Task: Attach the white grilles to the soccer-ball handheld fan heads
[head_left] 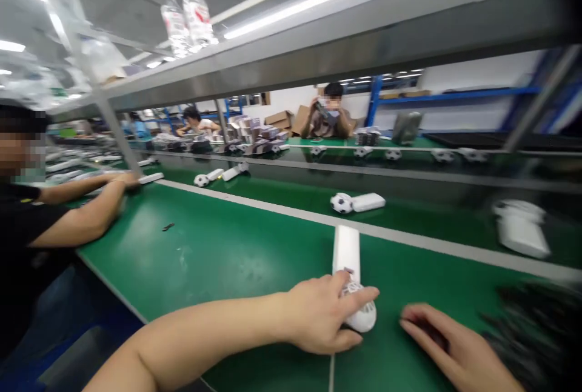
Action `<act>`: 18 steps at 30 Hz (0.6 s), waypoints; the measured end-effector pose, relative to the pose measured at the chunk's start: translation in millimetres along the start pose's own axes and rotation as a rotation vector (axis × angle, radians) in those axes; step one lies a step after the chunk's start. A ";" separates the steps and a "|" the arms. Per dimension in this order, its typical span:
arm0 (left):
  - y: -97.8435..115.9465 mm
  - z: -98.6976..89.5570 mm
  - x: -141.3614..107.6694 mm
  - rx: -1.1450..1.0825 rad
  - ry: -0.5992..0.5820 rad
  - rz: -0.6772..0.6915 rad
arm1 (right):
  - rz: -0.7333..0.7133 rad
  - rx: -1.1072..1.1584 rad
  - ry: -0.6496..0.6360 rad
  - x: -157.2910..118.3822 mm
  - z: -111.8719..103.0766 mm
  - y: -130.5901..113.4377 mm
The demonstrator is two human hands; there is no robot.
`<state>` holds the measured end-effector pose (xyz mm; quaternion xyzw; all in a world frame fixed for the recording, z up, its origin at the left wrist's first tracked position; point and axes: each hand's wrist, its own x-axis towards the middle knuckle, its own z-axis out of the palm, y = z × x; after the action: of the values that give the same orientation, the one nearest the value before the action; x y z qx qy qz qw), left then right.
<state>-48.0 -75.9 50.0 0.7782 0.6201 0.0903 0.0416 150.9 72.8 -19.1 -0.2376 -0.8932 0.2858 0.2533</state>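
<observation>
A white handheld fan (347, 249) lies on the green table right in front of me, its handle pointing away and its round grille toward me. My left hand (325, 313) reaches over the grille end, fingers and thumb around it. The fingers cover part of the grille. To the right of the fan, apart from it, is my right hand (448, 340), slightly blurred. Its fingers are curled with the fingertips pressed together. Whatever may be between them does not show. A pile of small dark pieces (531, 325) lies beside that hand, too blurred to name.
Past a pale strip (291, 213), a white fan with a football-patterned head (357, 202) and a blurred white fan (522, 228) lie on a green surface. A small dark piece (168, 226) lies left. A co-worker's arms (91, 210) reach in there. A shelf (291, 59) with bottles spans overhead.
</observation>
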 end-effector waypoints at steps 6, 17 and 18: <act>25.6 -22.3 37.8 0.377 -0.120 0.219 | 0.064 0.053 0.047 5.5 -17.2 -26.3; 5.8 9.7 71.3 -0.062 0.010 -0.087 | 0.074 0.198 0.181 7.1 -13.6 -9.6; 10.1 14.1 73.0 -0.013 0.040 -0.135 | 0.092 0.214 0.208 8.2 -13.5 -6.9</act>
<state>-20.0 -6.5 44.5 0.7322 0.6715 0.1069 0.0401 150.6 77.7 -2.6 -0.2783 -0.8147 0.3644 0.3551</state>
